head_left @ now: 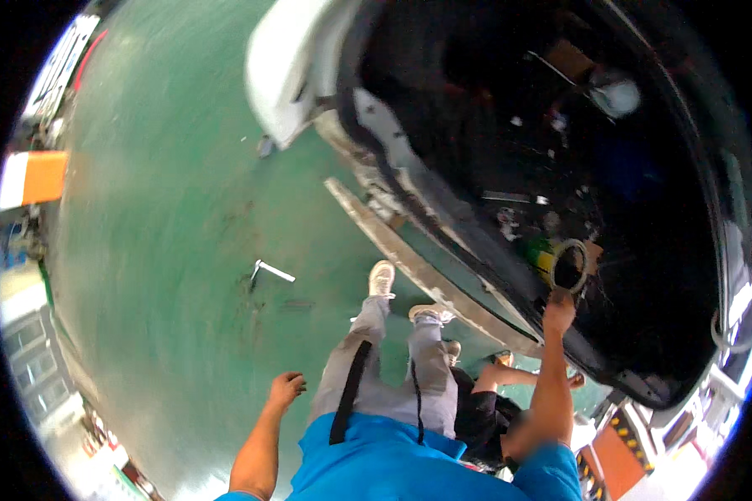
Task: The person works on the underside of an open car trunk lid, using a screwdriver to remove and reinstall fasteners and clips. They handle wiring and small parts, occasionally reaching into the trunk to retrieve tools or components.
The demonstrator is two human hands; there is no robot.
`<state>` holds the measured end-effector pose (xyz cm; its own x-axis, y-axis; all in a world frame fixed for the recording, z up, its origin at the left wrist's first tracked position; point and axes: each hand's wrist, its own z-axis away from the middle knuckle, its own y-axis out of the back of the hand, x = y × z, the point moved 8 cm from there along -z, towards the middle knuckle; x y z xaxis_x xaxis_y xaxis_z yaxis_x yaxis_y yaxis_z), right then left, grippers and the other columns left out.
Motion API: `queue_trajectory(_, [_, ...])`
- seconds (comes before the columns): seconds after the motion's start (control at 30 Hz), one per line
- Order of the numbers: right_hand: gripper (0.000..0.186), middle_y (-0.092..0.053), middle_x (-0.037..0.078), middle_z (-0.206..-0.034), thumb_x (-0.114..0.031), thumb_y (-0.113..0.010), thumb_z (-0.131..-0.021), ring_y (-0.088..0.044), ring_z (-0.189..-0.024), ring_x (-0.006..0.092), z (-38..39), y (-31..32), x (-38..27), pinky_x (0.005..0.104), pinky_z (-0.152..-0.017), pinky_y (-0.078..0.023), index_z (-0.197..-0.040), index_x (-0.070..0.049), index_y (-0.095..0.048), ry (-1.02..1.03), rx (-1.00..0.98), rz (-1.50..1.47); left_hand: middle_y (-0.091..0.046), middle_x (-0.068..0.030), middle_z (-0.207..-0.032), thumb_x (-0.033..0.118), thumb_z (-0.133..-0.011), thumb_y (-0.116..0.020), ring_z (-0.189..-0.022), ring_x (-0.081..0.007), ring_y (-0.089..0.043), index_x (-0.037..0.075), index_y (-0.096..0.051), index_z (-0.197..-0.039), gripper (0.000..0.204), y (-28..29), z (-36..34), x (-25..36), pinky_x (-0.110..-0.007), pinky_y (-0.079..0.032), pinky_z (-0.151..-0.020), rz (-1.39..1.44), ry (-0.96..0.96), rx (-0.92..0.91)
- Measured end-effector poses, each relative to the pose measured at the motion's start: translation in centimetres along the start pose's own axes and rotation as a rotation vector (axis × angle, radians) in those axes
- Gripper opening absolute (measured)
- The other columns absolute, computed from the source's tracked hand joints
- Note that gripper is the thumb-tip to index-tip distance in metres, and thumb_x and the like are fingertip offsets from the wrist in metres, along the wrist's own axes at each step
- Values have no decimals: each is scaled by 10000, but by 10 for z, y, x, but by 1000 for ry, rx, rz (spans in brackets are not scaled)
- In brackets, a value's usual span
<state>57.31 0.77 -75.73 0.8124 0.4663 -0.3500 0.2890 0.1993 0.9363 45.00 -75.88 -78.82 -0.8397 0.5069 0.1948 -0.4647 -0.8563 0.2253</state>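
Note:
My right arm reaches over the edge of an open, dark vehicle compartment (476, 92). In my right hand (560, 311), closed, is a pale ring (584, 267) like a roll of tape; its exact kind is unclear. Just beyond the ring lies a green and yellow item (541, 255), partly hidden. Brown pieces and small litter are scattered around it. My left hand (287, 389) hangs over the green floor, fingers loosely curled and slightly apart, with nothing visible in it.
A long, dirty pale strip (393, 245) runs along the compartment's lower edge, by my shoes. An L-shaped silver tool (274, 271) lies on the floor to the left. Another person in black (476, 417) is low beside my right side. Orange-and-white boxes (618, 451) stand at the right.

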Motion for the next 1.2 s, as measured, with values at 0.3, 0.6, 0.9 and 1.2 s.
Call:
queue_trajectory(0.3, [367, -635, 222, -1194, -171, -521, -957, -627, -1045, 353, -76, -96, -31, 412, -848, -512, -1285, -20, -590, 148, -373, 90, -714, -167, -990, 237, -856, -609, -816, -216, -710, -20, -649, -1172, 409, -42, -3, -62, -347, -549, -723, -11, 4, 57])
queue_trajectory(0.6, [307, -664, 145, -1144, -189, -517, -998, -680, -906, 229, -112, -138, -36, 326, -740, -578, -1250, -30, -591, 818, 125, 1170, -711, -164, -972, 227, -861, -613, -768, -232, -701, -29, -654, -1124, 368, -94, 13, -108, -367, -544, -712, 234, 33, 17])
queue_trajectory(0.9, [565, -605, 197, -1270, -363, -462, -1012, -647, -1007, 310, -78, -131, -84, 428, -833, -556, -1438, 4, -403, 331, -489, 1062, -694, -144, -967, 248, -891, -600, -829, -227, -667, -20, -670, -1109, 352, -137, -20, -151, -360, -536, -740, 324, 63, 35])
queue_trajectory(1.2, [514, -622, 223, -1178, -410, -461, -997, -599, -1042, 389, -43, -90, -140, 490, -846, -482, -1326, -26, -551, 421, -522, 868, -705, -177, -961, 198, -846, -629, -769, -262, -683, -33, -664, -1112, 354, -157, -34, -137, -376, -540, -696, 425, 64, 0])
